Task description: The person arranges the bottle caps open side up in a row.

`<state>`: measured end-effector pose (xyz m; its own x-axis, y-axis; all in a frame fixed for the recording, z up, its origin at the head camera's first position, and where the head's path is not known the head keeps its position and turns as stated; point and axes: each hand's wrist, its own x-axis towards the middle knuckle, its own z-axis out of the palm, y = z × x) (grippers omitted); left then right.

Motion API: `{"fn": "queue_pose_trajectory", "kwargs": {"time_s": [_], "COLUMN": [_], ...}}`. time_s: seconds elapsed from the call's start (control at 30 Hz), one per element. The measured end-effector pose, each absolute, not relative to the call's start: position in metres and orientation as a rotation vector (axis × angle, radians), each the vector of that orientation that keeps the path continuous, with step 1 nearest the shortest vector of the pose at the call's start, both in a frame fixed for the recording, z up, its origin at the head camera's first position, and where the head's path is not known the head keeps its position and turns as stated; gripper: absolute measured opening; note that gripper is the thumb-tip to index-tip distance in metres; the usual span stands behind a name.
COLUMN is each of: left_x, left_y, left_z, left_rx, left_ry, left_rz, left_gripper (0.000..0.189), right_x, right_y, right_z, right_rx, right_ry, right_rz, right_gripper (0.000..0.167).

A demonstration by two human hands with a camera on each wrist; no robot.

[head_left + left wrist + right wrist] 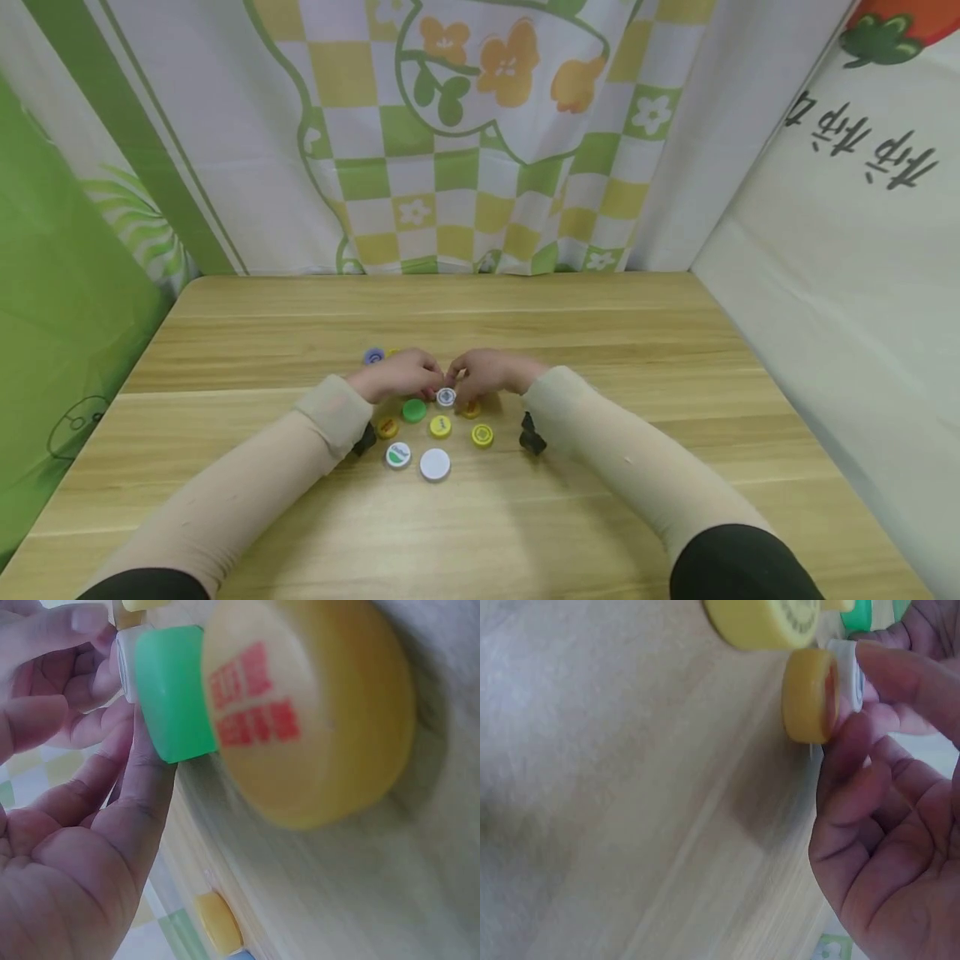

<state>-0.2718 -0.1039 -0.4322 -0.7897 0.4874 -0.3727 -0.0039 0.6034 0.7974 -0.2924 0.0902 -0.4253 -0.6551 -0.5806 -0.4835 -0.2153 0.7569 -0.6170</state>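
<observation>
Near the middle of the table, both hands meet at a small white bottle cap [446,397] with a dark print. My right hand [489,372] has its thumb against this cap and its fingers curled around its far side, as the right wrist view shows. My left hand [402,374] reaches in from the other side, its fingers fairly straight beside the white cap and behind a green cap [176,694]. An orange-yellow cap with red print [810,697] sits close to the right fingertips. Some fingertip contacts are hidden.
Several caps lie toward the front: a yellow cap [440,427], another yellow cap [482,435], an orange-yellow one [387,427], a white-and-green one [398,454] and a plain white one [435,465]. A blue cap [373,356] lies behind the left wrist. Curtains border the wooden table [600,517].
</observation>
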Motion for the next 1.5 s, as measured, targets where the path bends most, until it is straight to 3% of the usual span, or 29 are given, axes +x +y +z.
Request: {"fn": "queue_pose_trajectory", "kwargs": {"time_s": [0.3, 0.6, 0.77, 0.9, 1.5], "left_x": [-0.274, -0.278, -0.282, -0.283, -0.291], "left_y": [-0.104, -0.111, -0.116, -0.118, -0.127], "left_z": [-0.434, -0.432, -0.432, -0.433, -0.433], "left_rx": [0.339, 0.426, 0.498, 0.506, 0.267], "left_ry": [2.244, 2.238, 2.231, 2.283, 2.350], "left_rz": [1.183, 1.269, 1.244, 1.240, 1.448], "left_gripper": [0.023, 0.024, 0.031, 0.026, 0.031], "right_x": [-0.292, -0.299, -0.301, -0.301, -0.304], "right_y": [0.084, 0.088, 0.089, 0.088, 0.077], "right_z": [-0.430, -0.433, -0.430, -0.428, -0.423], "right_rx": [-0.627, -0.663, -0.576, -0.493, -0.395], "right_ry": [2.333, 2.328, 2.263, 2.233, 2.293], "right_rz": [-0.674, -0.817, -0.943, -1.025, -1.284], "right_gripper": [0.019, 0.018, 0.021, 0.024, 0.023]}}
